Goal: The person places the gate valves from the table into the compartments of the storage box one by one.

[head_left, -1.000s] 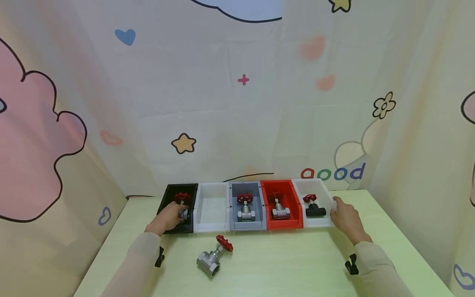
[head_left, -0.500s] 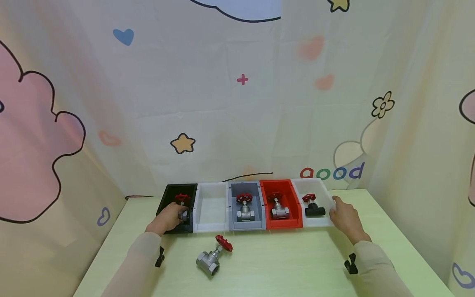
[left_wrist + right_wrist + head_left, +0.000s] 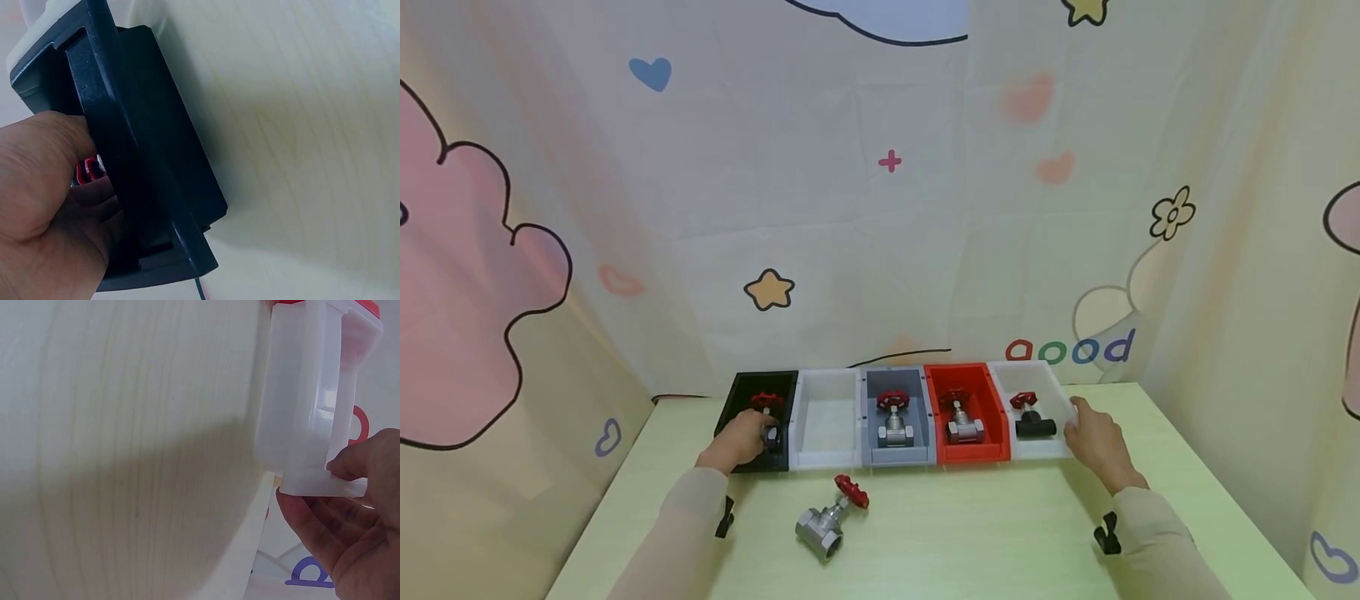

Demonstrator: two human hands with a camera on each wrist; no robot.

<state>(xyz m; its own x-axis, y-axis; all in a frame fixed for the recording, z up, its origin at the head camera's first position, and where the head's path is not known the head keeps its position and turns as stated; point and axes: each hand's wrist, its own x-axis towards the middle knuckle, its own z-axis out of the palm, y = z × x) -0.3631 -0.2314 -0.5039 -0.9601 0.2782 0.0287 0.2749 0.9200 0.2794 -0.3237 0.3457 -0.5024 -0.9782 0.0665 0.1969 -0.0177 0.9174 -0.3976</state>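
At the left end of the bin row, my left hand (image 3: 741,439) reaches into the black bin (image 3: 775,463) and grips a metal valve (image 3: 770,436) by its body. The valve's red handwheel (image 3: 767,401) shows behind the fingers. In the left wrist view, the black bin's front wall (image 3: 150,144) hides most of the valve. My right hand (image 3: 1097,440) pinches the outer edge of the white right-end bin (image 3: 1045,451), thumb over the rim and fingers beneath. Inside that bin lies a black valve (image 3: 1036,425) with a red handwheel.
Between these stand a bare white bin (image 3: 827,417), a grey bin (image 3: 901,457) and a red bin (image 3: 976,454); the grey and red ones each hold a metal valve. Another metal valve (image 3: 822,529) lies on the table (image 3: 962,533) in front. A patterned curtain (image 3: 850,208) hangs behind.
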